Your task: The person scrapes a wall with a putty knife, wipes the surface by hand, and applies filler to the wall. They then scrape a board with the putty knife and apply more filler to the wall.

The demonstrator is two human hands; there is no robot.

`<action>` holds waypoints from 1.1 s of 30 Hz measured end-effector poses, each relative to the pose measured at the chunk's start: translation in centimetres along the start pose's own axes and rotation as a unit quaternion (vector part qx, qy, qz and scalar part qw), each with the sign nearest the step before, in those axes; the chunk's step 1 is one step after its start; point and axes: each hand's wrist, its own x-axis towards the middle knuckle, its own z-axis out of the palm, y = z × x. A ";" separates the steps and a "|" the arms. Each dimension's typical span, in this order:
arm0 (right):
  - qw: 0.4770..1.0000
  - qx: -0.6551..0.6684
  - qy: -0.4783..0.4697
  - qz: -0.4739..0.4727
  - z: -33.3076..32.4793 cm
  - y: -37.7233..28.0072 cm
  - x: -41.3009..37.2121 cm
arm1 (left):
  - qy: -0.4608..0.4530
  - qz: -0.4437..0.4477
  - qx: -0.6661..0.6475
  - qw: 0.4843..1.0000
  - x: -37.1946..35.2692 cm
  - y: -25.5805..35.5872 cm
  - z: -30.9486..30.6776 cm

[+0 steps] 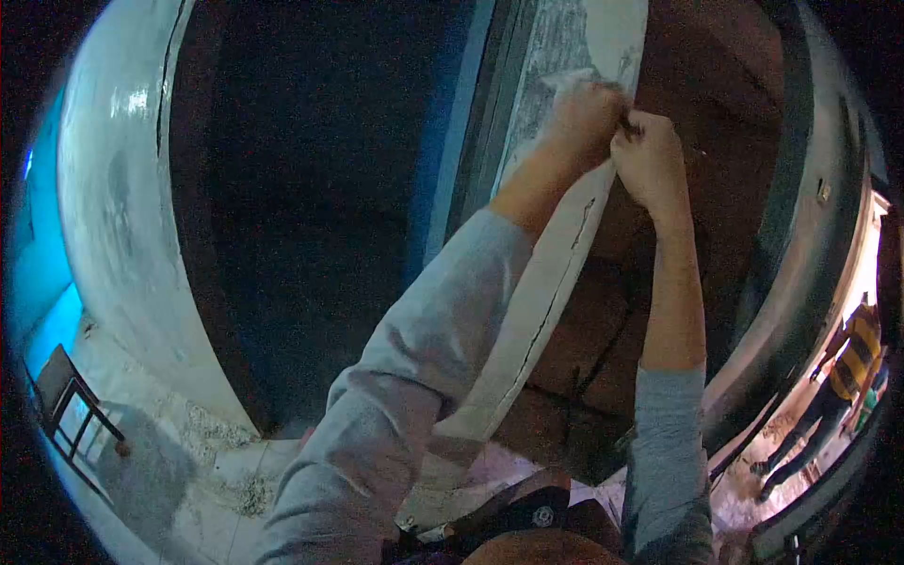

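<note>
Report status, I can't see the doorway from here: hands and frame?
Both hands up, left hand and right hand clenched together against white frame. Thin dark item in right hand, unidentifiable. Cracks down frame; nothing blocking.

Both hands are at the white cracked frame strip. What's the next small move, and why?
Probably brace the left hand on the white cracked frame strip and draw the right hand, fisted round what looks like a thin dark tool, slightly downward: both hands meet at the strip's edge, and its crack runs on below them.
</note>
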 end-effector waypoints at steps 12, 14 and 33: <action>0.999 0.011 -0.031 -0.007 -0.8 0.1 1.0 | -0.016 -0.025 0.005 1.000 0.6 0.6 0.0; 0.995 0.041 0.071 -0.061 2.0 4.0 2.0 | -0.028 -0.007 0.045 0.999 0.9 -0.7 2.0; 0.998 -0.030 -0.005 -0.053 2.0 2.7 3.5 | -0.032 -0.038 0.096 0.994 0.8 -0.9 0.0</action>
